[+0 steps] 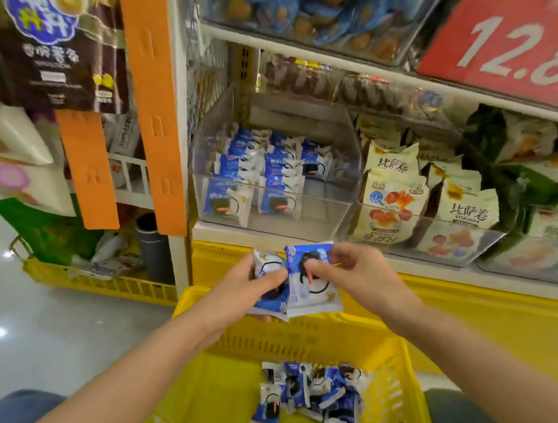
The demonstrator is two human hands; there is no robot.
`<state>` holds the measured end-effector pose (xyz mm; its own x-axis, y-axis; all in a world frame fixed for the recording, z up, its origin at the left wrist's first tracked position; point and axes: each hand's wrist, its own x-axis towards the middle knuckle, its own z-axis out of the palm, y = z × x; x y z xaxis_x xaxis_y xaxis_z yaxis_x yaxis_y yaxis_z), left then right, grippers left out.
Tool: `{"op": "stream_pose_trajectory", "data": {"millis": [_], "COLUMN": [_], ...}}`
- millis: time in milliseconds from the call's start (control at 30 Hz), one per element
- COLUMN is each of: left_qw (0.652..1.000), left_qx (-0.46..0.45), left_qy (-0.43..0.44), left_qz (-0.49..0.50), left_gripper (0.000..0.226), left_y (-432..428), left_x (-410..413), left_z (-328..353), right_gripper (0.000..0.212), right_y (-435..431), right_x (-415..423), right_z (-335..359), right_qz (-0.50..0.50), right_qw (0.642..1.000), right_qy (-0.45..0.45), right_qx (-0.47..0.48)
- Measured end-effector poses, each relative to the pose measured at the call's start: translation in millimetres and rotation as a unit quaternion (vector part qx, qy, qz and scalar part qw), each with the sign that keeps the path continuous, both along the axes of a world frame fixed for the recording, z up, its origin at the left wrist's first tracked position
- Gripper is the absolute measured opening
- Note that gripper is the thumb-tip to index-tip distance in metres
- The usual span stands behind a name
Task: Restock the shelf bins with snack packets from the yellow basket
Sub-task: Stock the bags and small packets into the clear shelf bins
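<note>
Several tiers of shelf [324,62] rise ahead. Below, close to the person, sits the yellow basket [284,341], with a loose heap of blue-and-white snack packets [311,397] on its right side. The clear bin [322,210] at the shelf's left end holds rows of the same packets, and its right part is bare. Both hands hover over the basket's far rim. The left hand [241,287] grips a small stack [264,264], and the right hand [356,272] pinches the front packet [314,293] near its top. The held packets stand upright, long axis vertical. The bin lies ahead and above, and the right hand looks nearer its bare part.
</note>
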<state>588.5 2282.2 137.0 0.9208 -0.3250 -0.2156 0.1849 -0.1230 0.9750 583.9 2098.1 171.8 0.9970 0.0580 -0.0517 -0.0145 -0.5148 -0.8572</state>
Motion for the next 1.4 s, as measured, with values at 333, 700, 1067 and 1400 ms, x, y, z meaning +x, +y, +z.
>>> {"op": "stream_pose_trajectory", "data": {"millis": [333, 700, 1067, 1400], "left_qw": [0.992, 0.978, 0.972, 0.962], "left_qx": [-0.025, -0.082, -0.147, -0.187], "left_qy": [-0.116, -0.147, -0.116, -0.096], "left_qz": [0.053, 0.125, 0.14, 0.173], "left_gripper": [0.015, 0.033, 0.023, 0.03], "left_y": [19, 52, 58, 47], "left_x": [55, 90, 102, 96], "left_z": [25, 23, 21, 30], "right_gripper": [0.022, 0.038, 0.04, 0.046], "right_y": [4, 6, 0, 7], "right_x": [120, 235, 265, 248], "right_z": [84, 57, 28, 32], "right_qz": [-0.067, -0.022, 0.038, 0.015], "right_qw": [0.953, 0.834, 0.834, 0.843], "right_qy": [-0.215, -0.079, -0.055, -0.063], "right_qx": [-0.204, -0.546, -0.547, -0.534]}}
